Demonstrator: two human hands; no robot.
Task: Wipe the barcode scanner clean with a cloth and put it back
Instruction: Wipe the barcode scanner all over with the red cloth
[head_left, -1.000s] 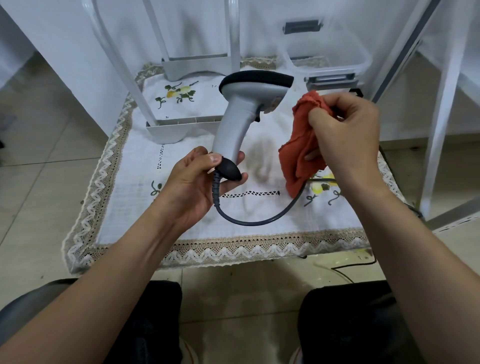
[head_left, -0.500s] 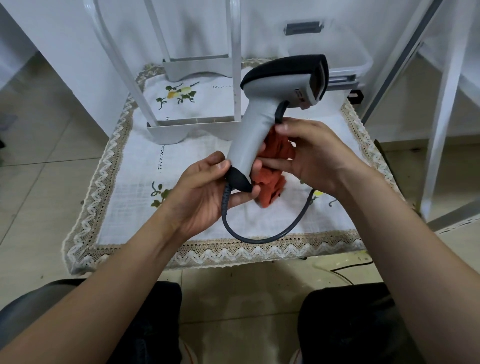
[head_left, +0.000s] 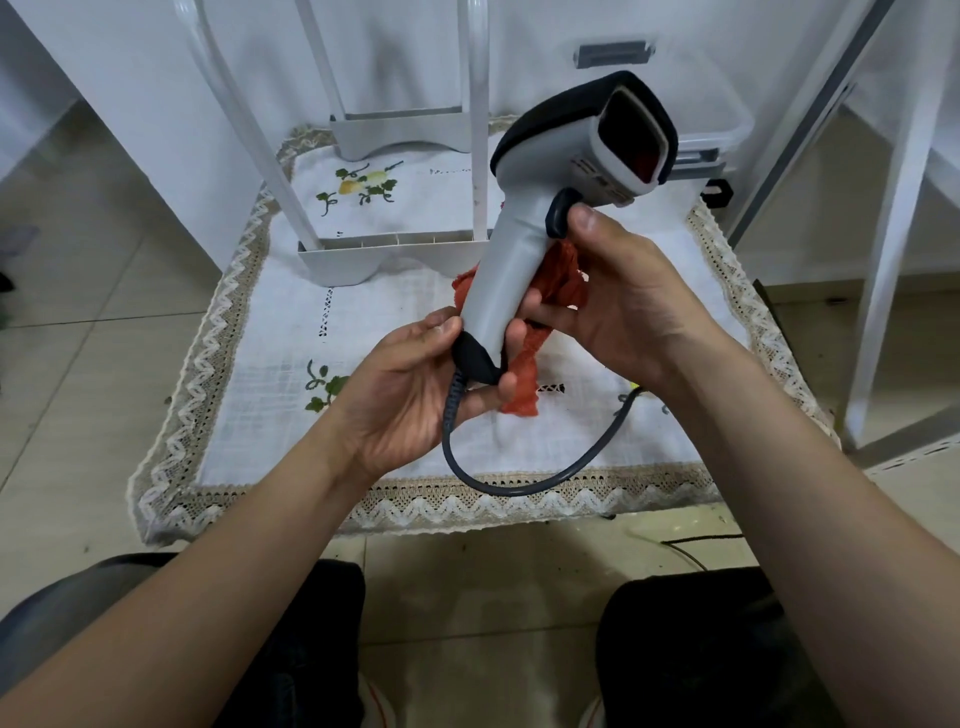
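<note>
A grey barcode scanner (head_left: 511, 249) with a black top and dark trigger stands upright in the air over the table, its scan window turned toward me and to the right. My left hand (head_left: 410, 384) grips the black base of its handle, where the dark cable (head_left: 524, 486) leaves in a loop. My right hand (head_left: 618, 301) holds a red cloth (head_left: 558, 280) against the right side of the handle, thumb up by the trigger. Part of the cloth hangs down behind my left fingers.
Below lies a low table under a white embroidered tablecloth (head_left: 270, 364) with a lace border. A white plastic stand (head_left: 363, 254) sits at its back left, a clear plastic bin (head_left: 722, 130) at the back right. White shelf legs rise at the right. My knees are at the bottom edge.
My right hand brought the cloth from the right onto the scanner's handle. The scanner rotated so its window now faces me, and its head rose slightly.
</note>
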